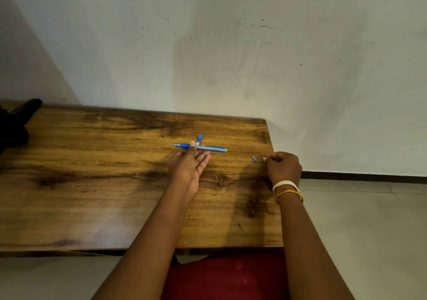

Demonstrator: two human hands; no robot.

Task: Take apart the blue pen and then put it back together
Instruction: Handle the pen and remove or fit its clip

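Observation:
The blue pen [209,148] lies crosswise at the far middle of the wooden table [92,184], its dark blue grip and tip pointing left. A short blue piece [200,137] with a white label juts out just behind it. My left hand [190,165] is palm-up under the pen, thumb tip pressing on the barrel and the other fingers spread. My right hand [284,166] rests at the table's right edge with fingers curled together; whether it pinches anything is too small to tell. A small grey part [254,159] lies on the table just left of its fingertips.
A white wall stands right behind the table. A black object [16,124] sits at the far left corner. The table's right edge drops to a tiled floor [369,230]. Red cloth [226,276] shows below the near edge.

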